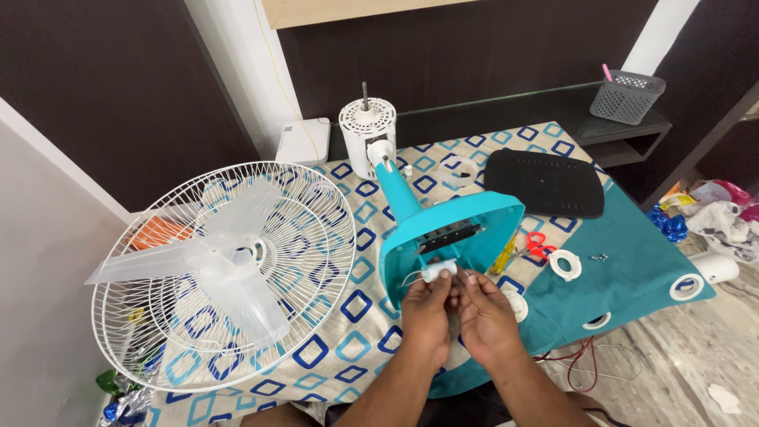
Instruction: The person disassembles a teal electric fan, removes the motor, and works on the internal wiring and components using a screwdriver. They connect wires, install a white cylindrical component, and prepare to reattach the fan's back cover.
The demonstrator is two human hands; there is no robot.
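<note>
My left hand and right hand meet at the near edge of the patterned cloth, fingers curled together, pinching a small white cylindrical part against the open underside of the teal fan base. My knuckles hide the part's lower end and its thin wires are hard to follow. The white fan guard lies at the left edge, the black base cover towards the far right corner.
</note>
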